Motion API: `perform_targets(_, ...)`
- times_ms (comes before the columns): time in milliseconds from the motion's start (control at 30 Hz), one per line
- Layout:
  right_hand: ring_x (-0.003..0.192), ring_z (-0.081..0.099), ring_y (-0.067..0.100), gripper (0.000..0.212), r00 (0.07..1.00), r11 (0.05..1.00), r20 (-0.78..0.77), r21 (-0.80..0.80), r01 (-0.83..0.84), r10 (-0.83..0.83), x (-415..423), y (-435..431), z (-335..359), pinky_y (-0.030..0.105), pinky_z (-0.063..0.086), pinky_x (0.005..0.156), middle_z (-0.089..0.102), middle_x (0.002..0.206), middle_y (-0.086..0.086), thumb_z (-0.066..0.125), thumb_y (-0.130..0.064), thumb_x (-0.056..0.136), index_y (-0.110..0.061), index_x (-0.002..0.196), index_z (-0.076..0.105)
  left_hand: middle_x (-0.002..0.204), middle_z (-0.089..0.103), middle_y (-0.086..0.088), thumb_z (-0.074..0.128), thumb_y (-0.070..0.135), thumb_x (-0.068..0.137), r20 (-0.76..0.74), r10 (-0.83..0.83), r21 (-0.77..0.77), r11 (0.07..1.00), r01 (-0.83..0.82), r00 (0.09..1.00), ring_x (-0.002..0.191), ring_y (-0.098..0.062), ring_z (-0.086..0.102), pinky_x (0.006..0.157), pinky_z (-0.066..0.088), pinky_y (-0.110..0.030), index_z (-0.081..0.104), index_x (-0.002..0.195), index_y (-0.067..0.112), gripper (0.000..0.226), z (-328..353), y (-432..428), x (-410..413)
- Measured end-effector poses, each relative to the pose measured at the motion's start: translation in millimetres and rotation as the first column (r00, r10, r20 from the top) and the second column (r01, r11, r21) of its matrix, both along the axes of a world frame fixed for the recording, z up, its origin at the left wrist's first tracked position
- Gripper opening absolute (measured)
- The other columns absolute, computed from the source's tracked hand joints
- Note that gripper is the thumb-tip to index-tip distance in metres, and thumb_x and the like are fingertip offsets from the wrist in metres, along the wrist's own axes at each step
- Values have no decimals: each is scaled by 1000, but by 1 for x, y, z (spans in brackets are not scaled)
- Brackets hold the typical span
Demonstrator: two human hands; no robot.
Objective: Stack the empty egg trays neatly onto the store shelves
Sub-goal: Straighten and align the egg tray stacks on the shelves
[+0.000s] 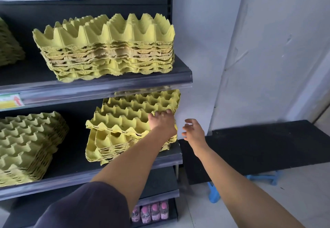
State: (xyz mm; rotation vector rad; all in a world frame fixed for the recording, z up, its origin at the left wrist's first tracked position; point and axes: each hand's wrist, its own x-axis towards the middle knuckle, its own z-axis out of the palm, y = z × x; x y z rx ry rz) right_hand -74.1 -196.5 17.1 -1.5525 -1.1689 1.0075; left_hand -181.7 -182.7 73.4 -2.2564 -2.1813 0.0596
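Observation:
A yellow egg tray [132, 109] lies tilted on top of a small stack of trays [114, 147] at the right end of the middle shelf [166, 158]. My left hand [160, 122] rests on the top tray's near right corner, fingers curled over its cups. Beside the stack, just past the shelf's right end, my right hand [192, 129] hovers with fingers spread, holding nothing. A taller tray stack [107, 49] stands on the upper shelf [125, 83].
Another tray stack [26, 145] sits at the left of the middle shelf, and a partial stack [9, 45] at the upper left. Pink-capped bottles [151, 211] fill the bottom shelf. A black board [259, 147] on blue stools [214, 193] stands against the white wall.

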Motion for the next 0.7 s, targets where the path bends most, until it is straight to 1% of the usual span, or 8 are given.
perform_targets(133,85,60,23,32,994,999,-104,-42,28,-33,-2,16,12,34,52,81,54,121,12,43,-18,98,-11,129,49,121,57,-5,66,28,79,78,-19,59,998,14,997,116,-24,52,100,32,-38,37,129,12,61,0,1,-8)
perform_targets(267,83,60,23,41,970,998,-242,-66,16,-32,-10,27,20,31,53,75,54,122,14,45,-24,99,-7,136,43,117,58,-5,68,33,78,98,-72,112,992,61,993,109,-24,57,96,35,-37,35,129,11,65,5,-15,-18)
perform_targets(333,86,62,23,39,927,994,-374,-105,-7,-33,-17,31,27,31,55,70,56,116,12,47,-32,98,-9,129,47,114,58,-6,67,29,78,80,-98,115,989,89,992,104,-25,59,92,38,-36,35,127,10,62,11,-25,-23)
perform_targets(433,96,63,27,32,832,985,-553,-161,-61,-38,-26,31,42,39,57,72,62,107,9,58,-44,91,-18,111,55,114,57,-7,65,18,78,36,-160,139,978,153,987,101,-26,60,88,42,-37,35,125,9,57,17,-38,-26)
perform_targets(500,94,63,26,35,783,983,-613,-183,-16,-102,-29,28,48,35,56,60,63,102,5,67,-39,85,-21,112,57,116,56,-6,65,14,78,19,-208,168,965,202,978,103,-25,58,89,43,-37,37,125,10,55,18,-46,-29)
perform_targets(567,95,63,29,40,728,975,-660,-214,54,-185,-31,27,48,30,52,48,63,107,10,70,-25,81,-15,118,56,122,54,-6,63,10,79,-25,-250,203,947,250,968,110,-24,55,94,42,-37,36,129,11,57,17,-50,-33)
perform_targets(633,94,62,34,42,667,966,-710,-251,63,-228,-36,23,47,34,52,47,62,114,18,68,-16,78,-10,118,56,127,52,-5,61,7,81,-86,-279,231,928,291,957,116,-24,52,100,38,-37,34,133,12,59,15,-51,-41)
perform_targets(700,89,61,35,39,655,963,-722,-268,32,-223,-41,19,48,37,53,50,61,113,21,69,-17,79,-8,114,57,131,51,-5,59,4,81,-127,-292,244,917,315,948,119,-23,50,103,36,-37,32,135,13,61,15,-51,-53)
